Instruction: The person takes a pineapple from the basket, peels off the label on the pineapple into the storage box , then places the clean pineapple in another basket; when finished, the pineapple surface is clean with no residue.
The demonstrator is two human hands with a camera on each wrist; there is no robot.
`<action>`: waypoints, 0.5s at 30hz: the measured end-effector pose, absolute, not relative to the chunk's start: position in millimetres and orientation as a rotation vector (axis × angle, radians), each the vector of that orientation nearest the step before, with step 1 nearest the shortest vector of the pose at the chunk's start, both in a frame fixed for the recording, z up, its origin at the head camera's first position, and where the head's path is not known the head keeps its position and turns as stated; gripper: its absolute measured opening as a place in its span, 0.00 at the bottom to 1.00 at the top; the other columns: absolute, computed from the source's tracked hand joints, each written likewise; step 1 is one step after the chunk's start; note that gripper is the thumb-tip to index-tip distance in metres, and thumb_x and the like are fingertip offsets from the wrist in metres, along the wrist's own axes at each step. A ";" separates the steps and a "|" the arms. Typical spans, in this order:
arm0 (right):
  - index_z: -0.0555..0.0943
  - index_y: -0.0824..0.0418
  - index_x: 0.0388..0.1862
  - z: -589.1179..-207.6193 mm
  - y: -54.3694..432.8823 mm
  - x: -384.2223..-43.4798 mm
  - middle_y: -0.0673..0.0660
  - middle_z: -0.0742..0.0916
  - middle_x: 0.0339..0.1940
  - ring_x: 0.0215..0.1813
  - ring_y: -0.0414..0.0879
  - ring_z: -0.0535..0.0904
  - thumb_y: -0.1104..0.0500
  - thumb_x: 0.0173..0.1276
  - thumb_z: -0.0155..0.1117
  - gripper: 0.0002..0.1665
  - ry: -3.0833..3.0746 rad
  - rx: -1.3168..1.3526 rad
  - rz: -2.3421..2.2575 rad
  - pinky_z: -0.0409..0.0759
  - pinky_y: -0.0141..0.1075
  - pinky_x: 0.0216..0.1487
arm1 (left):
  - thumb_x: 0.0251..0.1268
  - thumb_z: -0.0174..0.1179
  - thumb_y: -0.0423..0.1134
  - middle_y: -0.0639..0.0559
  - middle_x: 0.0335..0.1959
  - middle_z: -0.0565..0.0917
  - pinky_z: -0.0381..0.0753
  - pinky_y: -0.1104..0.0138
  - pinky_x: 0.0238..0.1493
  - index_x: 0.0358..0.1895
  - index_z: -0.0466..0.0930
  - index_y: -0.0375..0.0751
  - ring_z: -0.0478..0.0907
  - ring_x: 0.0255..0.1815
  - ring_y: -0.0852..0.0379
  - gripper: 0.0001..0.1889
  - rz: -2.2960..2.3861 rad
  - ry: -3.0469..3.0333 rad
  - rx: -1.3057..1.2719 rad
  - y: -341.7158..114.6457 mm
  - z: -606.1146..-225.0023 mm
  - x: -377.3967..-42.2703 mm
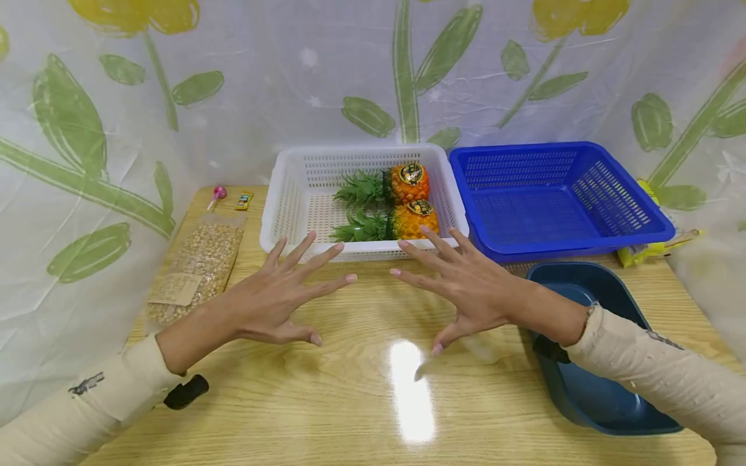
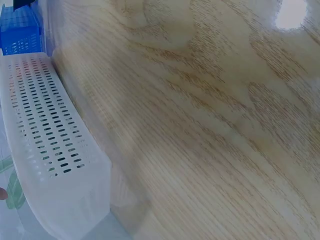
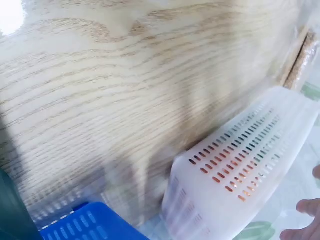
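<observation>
Both hands hover over the table with fingers spread and nothing held. My left hand is in front of the white basket, its fingertips overlapping the near rim in the head view. Close to the basket's front right corner is my right hand, its fingers likewise fanned out. Inside the basket lie two pineapples side by side, leaves pointing left: an orange one behind and a yellower one in front, each with a dark round label. In the right wrist view a few fingertips show at the right edge.
A blue basket stands right of the white one, with a yellow packet partly behind it. The dark teal basin sits under my right forearm. At left lie a bag of kernels, a lollipop and a small yellow packet.
</observation>
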State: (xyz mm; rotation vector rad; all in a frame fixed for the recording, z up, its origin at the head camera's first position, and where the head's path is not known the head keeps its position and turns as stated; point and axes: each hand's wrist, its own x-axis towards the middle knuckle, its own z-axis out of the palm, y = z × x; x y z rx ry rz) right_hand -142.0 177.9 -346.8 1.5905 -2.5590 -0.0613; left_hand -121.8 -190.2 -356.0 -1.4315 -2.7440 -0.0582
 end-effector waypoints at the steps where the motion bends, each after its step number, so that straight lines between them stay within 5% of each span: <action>1: 0.55 0.44 0.83 -346.4 177.9 -142.4 0.61 0.53 0.84 0.81 0.72 0.43 0.08 0.46 0.45 0.71 -2.560 1.590 -0.063 0.49 0.75 0.71 | 0.61 0.46 0.80 0.47 0.84 0.35 0.46 0.24 0.69 0.82 0.44 0.66 0.36 0.81 0.28 0.49 -0.060 -2.743 -1.429 -190.7 -355.9 -122.1; 4: 0.54 0.44 0.83 -343.4 178.1 -144.1 0.61 0.52 0.84 0.82 0.71 0.43 0.08 0.46 0.47 0.71 -2.570 1.589 -0.054 0.51 0.75 0.71 | 0.60 0.48 0.79 0.47 0.84 0.37 0.48 0.26 0.70 0.82 0.45 0.66 0.38 0.82 0.30 0.49 -0.063 -2.731 -1.409 -193.2 -354.9 -123.5; 11: 0.53 0.44 0.83 -328.1 182.2 -152.4 0.56 0.53 0.85 0.83 0.65 0.44 0.12 0.48 0.53 0.69 -2.625 1.560 0.030 0.55 0.70 0.73 | 0.61 0.29 0.83 0.43 0.83 0.44 0.52 0.28 0.70 0.81 0.51 0.60 0.47 0.80 0.31 0.49 -0.162 -2.706 -1.302 -203.9 -352.4 -131.6; 15: 0.55 0.45 0.83 -316.6 185.4 -160.2 0.57 0.55 0.84 0.83 0.62 0.47 0.15 0.50 0.58 0.67 -2.658 1.518 0.095 0.57 0.66 0.74 | 0.65 0.35 0.80 0.42 0.83 0.46 0.53 0.30 0.71 0.82 0.50 0.57 0.48 0.80 0.32 0.48 -0.260 -2.735 -1.163 -213.0 -353.0 -140.5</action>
